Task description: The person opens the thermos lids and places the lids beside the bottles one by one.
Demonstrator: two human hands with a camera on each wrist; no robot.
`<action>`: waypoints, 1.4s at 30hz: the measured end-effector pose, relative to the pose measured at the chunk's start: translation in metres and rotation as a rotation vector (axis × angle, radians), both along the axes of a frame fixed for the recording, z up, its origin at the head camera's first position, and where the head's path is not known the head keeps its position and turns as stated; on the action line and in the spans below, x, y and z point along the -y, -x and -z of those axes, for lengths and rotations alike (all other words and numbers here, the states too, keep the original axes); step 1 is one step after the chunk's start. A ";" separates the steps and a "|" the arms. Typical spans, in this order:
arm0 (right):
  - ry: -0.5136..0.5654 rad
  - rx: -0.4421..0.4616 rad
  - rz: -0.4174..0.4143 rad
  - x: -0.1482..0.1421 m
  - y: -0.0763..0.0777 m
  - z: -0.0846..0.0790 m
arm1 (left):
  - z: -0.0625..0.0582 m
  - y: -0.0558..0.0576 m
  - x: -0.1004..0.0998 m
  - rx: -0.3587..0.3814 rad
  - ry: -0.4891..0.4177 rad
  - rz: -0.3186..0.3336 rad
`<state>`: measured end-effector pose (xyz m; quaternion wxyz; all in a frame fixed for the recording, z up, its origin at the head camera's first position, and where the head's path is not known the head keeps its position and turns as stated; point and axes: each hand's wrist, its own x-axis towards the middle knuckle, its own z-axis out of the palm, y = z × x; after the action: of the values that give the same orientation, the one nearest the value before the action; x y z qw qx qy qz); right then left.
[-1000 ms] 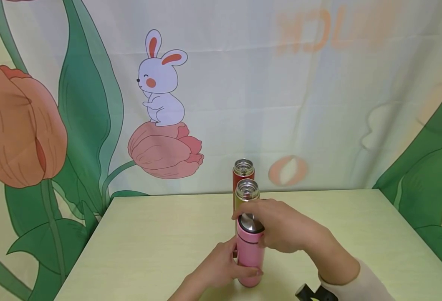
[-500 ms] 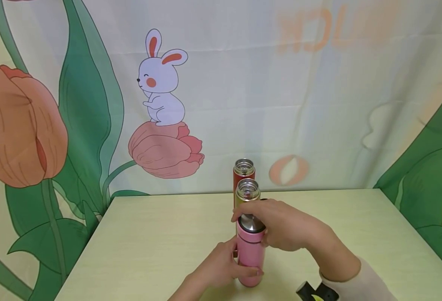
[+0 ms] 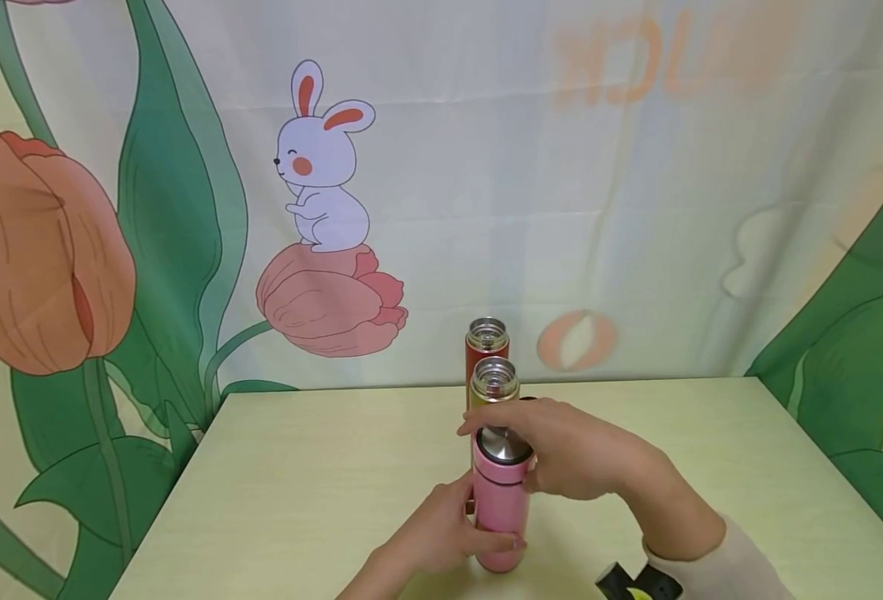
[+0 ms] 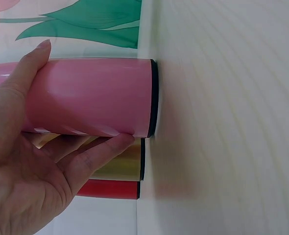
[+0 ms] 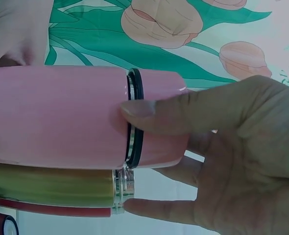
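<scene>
A pink thermos (image 3: pixel 499 504) stands upright on the table, its lid (image 3: pixel 503 446) topped with shiny metal. My left hand (image 3: pixel 441 525) grips the lower body, the thumb on one side and fingers on the other. From above, my right hand (image 3: pixel 569 450) holds the lid; in the right wrist view its thumb lies across the black ring (image 5: pixel 134 147) between lid and body. Directly behind stands a yellow-gold thermos (image 5: pixel 51 186) with its metal mouth uncovered. Farther back is a red thermos (image 3: pixel 486 358), also uncovered at the top.
The pale wooden table (image 3: pixel 321 467) reaches back to a printed cloth (image 3: pixel 449 167) with a rabbit and tulips. Round dark-rimmed objects (image 5: pixel 2 225), perhaps lids, show at the right wrist view's lower left corner. A black device (image 3: pixel 639 583) sits by the right sleeve.
My right wrist has shifted slightly to the right, the hand turning a little on the lid. My left hand and the thermoses keep their places.
</scene>
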<state>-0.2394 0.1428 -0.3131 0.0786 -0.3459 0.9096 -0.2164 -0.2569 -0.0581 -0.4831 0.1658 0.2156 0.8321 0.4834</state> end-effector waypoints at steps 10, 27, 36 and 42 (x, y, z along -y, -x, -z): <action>0.009 -0.182 0.082 0.006 -0.003 0.007 | 0.004 0.000 0.002 -0.029 -0.023 0.001; -0.109 -0.319 0.509 0.032 -0.025 0.011 | 0.003 -0.001 -0.001 -0.009 -0.018 -0.015; -0.103 -0.346 0.472 0.037 -0.026 0.011 | 0.002 -0.001 0.000 -0.020 -0.021 -0.007; -0.070 -0.322 0.411 0.034 -0.026 0.009 | 0.003 -0.001 0.000 -0.055 -0.012 0.008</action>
<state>-0.2139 0.1085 -0.3220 -0.1006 -0.1812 0.9684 -0.1385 -0.2562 -0.0578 -0.4866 0.1432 0.2332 0.8326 0.4816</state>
